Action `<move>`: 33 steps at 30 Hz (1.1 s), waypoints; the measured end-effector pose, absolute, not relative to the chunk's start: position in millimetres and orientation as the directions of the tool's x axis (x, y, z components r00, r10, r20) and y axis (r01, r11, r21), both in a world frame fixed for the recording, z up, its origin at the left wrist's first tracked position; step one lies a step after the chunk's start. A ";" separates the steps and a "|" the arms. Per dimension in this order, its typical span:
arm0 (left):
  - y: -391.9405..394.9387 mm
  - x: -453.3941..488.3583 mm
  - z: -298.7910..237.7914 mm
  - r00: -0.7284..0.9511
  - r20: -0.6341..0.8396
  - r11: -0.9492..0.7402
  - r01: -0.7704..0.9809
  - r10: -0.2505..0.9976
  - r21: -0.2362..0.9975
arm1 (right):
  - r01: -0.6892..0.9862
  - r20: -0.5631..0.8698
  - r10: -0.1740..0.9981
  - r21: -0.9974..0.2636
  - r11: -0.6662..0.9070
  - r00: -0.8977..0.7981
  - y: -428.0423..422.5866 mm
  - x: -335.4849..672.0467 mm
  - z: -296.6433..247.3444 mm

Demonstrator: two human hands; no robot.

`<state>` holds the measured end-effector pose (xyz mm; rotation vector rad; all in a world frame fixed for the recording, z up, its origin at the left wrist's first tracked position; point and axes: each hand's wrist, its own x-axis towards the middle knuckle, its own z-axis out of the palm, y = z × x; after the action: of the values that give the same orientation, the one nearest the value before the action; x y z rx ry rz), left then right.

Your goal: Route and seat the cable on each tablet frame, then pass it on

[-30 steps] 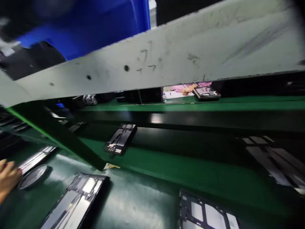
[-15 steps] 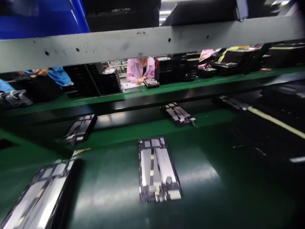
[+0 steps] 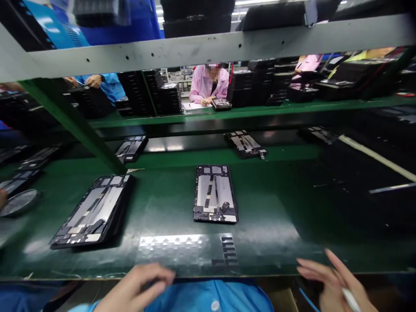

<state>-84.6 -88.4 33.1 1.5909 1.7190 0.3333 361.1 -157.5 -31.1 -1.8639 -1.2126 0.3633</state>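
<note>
My left hand [image 3: 136, 288] hangs at the near edge of the green bench [image 3: 266, 242], its fingers curled together around nothing I can see. My right hand [image 3: 331, 281] is on the other side, with fingers spread and a white pen [image 3: 349, 299] held low in the palm, its upper end hidden. Neither hand touches the open tablet frames on the bench. The nearest, a black frame with silver panels [image 3: 214, 195], lies flat in the middle. A second one [image 3: 92, 212] lies angled to its left.
A grey steel crossbar [image 3: 208, 45] and a green upright [image 3: 69, 123] run across the view. Beyond them are further frames [image 3: 244, 144] and stacks of black trays [image 3: 146, 93]. A person in pink [image 3: 208, 84] writes at the far bench. A round dark dish [image 3: 19, 203] lies left.
The view has swung from tilted to nearly level and dropped back toward me. My hands have come into view at the bottom edge, and the near bench edge now shows.
</note>
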 end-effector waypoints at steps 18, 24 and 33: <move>12.4 -1.1 -17.0 0.401 0.135 -0.396 0.692 0.906 0.603 | 0.566 -0.077 0.978 -0.823 0.049 -0.196 15.1 324.5 -21.3; 11.9 5.5 6.8 0.455 0.234 -0.498 0.639 0.859 0.587 | 0.545 0.235 0.964 -0.795 0.265 -0.126 10.2 287.6 0.0; 12.6 19.9 1.8 0.426 0.304 -0.510 0.544 0.852 0.666 | 0.469 0.234 0.889 -0.781 0.414 -0.394 19.3 226.0 8.2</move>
<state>19.9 12.6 1.8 2.2107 1.1791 0.8675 226.0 19.3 8.2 -1.1479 -2.0192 0.8277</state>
